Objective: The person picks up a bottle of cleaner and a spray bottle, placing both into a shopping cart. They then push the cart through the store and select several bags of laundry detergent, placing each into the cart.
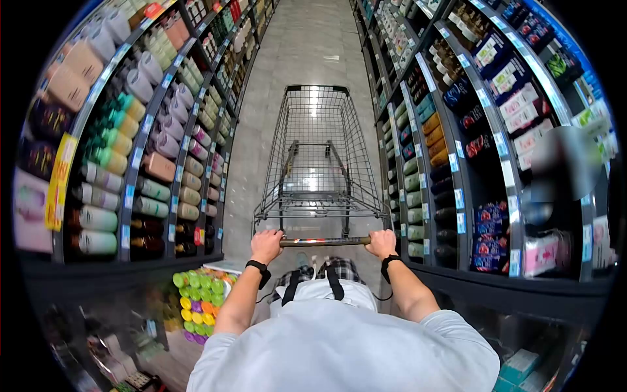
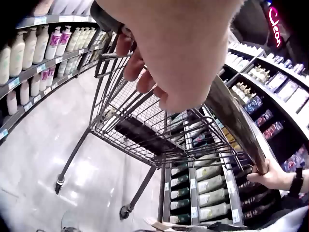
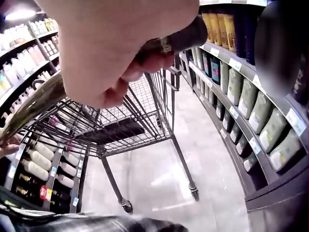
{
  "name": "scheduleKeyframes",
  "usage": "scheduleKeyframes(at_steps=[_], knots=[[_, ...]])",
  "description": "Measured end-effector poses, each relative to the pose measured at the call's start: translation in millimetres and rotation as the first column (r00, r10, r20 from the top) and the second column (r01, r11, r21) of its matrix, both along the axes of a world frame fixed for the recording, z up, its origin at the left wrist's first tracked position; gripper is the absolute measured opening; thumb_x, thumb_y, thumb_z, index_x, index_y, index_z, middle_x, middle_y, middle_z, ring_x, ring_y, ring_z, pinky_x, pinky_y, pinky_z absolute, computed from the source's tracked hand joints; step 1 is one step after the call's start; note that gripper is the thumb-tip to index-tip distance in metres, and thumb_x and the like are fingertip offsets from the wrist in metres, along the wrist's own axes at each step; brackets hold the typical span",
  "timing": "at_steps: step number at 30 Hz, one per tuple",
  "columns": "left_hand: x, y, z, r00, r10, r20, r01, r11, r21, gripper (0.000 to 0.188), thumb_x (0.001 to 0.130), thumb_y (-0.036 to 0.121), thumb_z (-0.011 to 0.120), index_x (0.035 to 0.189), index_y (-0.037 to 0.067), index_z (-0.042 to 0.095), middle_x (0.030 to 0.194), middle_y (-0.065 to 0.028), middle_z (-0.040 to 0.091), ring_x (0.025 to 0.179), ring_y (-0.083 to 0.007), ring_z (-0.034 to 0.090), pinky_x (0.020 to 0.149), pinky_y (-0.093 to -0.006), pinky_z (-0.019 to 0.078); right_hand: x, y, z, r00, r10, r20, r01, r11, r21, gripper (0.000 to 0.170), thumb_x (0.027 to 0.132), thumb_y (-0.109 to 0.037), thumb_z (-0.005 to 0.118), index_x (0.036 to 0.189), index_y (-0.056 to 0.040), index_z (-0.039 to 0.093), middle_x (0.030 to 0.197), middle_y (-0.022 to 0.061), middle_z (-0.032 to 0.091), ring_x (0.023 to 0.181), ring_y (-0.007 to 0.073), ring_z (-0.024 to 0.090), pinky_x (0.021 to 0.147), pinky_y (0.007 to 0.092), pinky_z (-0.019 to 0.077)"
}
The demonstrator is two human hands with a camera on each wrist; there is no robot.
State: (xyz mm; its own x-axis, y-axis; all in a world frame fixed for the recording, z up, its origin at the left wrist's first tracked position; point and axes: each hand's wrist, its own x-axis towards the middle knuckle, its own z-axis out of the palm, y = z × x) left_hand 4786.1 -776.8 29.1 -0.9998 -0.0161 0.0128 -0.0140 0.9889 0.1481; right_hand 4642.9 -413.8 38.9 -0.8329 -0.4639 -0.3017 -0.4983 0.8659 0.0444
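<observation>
A wire shopping cart (image 1: 316, 87) stands in front of me, its long basket pointing down the aisle. My left hand (image 1: 266, 246) grips the left end of the cart's handle bar (image 1: 326, 242), and my right hand (image 1: 382, 244) holds the right end. In the left wrist view, curled fingers (image 2: 145, 81) show beneath the left palm. The right wrist view has the fingers (image 3: 140, 67) wrapped round the bar near its dark end cap (image 3: 189, 36). Pale floor shows through the basket's mesh.
Shelves of bottles line both sides: a left shelf (image 1: 128, 196) and a right shelf (image 1: 462, 189), close beside the cart. Between them the tiled aisle floor (image 1: 307, 39) runs ahead. A stack of colourful round-topped items (image 1: 199, 294) stands low at the left. Caster wheels (image 2: 126, 211) rest on the floor.
</observation>
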Motion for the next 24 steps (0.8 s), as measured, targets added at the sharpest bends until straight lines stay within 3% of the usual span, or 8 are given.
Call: scheduleKeyframes(at_steps=[3, 5, 7, 11, 16, 18, 24], knots=[[-76.1, -34.2, 7.0, 0.999, -0.037, 0.003, 0.037, 0.999, -0.016, 0.012, 0.071, 0.025, 0.065, 0.079, 0.016, 0.065, 0.074, -0.0051, 0.064, 0.072, -0.0245, 0.065, 0.061, -0.0398, 0.0504, -59.9, -27.4, -3.6, 0.999, -0.032, -0.019, 0.031, 0.998, -0.063, 0.021, 0.065, -0.026, 0.064, 0.080, -0.0148, 0.072, 0.069, 0.0121, 0.067, 0.068, 0.0283, 0.066, 0.066, 0.0392, 0.0492], [-134.3, -53.8, 12.6, 0.975, 0.049, 0.217, -0.038, 0.998, -0.058, 0.012, 0.070, 0.025, 0.063, 0.074, 0.015, 0.068, 0.072, -0.0075, 0.067, 0.069, -0.0272, 0.066, 0.060, -0.0399, 0.0516, -109.2, -48.2, -5.8, 0.998, -0.065, -0.023, 0.063, 0.994, -0.088, 0.019, 0.065, -0.027, 0.065, 0.078, -0.0147, 0.072, 0.068, 0.0117, 0.067, 0.066, 0.0288, 0.065, 0.066, 0.0391, 0.0488], [-194.2, -77.5, 9.5, 0.987, 0.039, 0.159, -0.034, 0.999, -0.032, 0.014, 0.069, 0.026, 0.062, 0.071, 0.015, 0.070, 0.068, -0.0096, 0.067, 0.065, -0.0299, 0.066, 0.059, -0.0403, 0.0525, -162.5, -70.0, -6.5, 0.996, -0.078, -0.051, 0.071, 0.989, -0.130, 0.016, 0.066, -0.026, 0.065, 0.076, -0.0143, 0.070, 0.065, 0.0108, 0.066, 0.063, 0.0289, 0.064, 0.064, 0.0389, 0.0469], [-332.5, -118.1, 26.5, 0.883, 0.134, 0.449, -0.080, 0.987, -0.136, 0.023, 0.070, 0.033, 0.061, 0.079, 0.015, 0.073, 0.078, -0.0116, 0.070, 0.074, -0.0292, 0.068, 0.065, -0.0392, 0.0537, -272.5, -114.2, -4.0, 0.990, -0.078, -0.115, 0.055, 0.980, -0.189, 0.016, 0.065, -0.027, 0.066, 0.075, -0.0151, 0.070, 0.065, 0.0101, 0.066, 0.064, 0.0281, 0.065, 0.064, 0.0385, 0.0467], [-477.5, -163.5, 30.6, 0.798, 0.134, 0.587, -0.051, 0.987, -0.155, 0.033, 0.072, 0.036, 0.059, 0.091, 0.012, 0.073, 0.095, -0.0132, 0.070, 0.090, -0.0292, 0.067, 0.076, -0.0379, 0.0533, -422.8, -167.7, 8.7, 0.992, -0.090, -0.083, 0.082, 0.992, -0.095, 0.017, 0.065, -0.028, 0.066, 0.077, -0.0155, 0.071, 0.069, 0.0098, 0.067, 0.068, 0.0259, 0.067, 0.065, 0.0373, 0.0479], [-522.9, -175.5, 34.7, 0.800, 0.151, 0.581, -0.078, 0.986, -0.149, 0.033, 0.072, 0.036, 0.059, 0.090, 0.012, 0.073, 0.094, -0.0132, 0.070, 0.089, -0.0292, 0.068, 0.076, -0.0384, 0.0534, -476.3, -183.9, 14.8, 0.993, -0.100, 0.060, 0.103, 0.994, -0.045, 0.019, 0.068, -0.028, 0.065, 0.080, -0.0146, 0.071, 0.074, 0.0104, 0.069, 0.072, 0.0260, 0.068, 0.065, 0.0373, 0.0500], [-659.4, -215.7, 34.0, 0.869, 0.105, 0.483, -0.038, 0.988, -0.147, 0.029, 0.070, 0.035, 0.064, 0.080, 0.009, 0.072, 0.083, -0.0135, 0.070, 0.078, -0.0285, 0.069, 0.071, -0.0390, 0.0547, -632.3, -219.2, 9.4, 0.993, 0.015, 0.116, -0.023, 0.998, 0.063, 0.029, 0.068, -0.036, 0.068, 0.079, -0.0092, 0.071, 0.082, 0.0126, 0.070, 0.078, 0.0270, 0.069, 0.066, 0.0373, 0.0539]])
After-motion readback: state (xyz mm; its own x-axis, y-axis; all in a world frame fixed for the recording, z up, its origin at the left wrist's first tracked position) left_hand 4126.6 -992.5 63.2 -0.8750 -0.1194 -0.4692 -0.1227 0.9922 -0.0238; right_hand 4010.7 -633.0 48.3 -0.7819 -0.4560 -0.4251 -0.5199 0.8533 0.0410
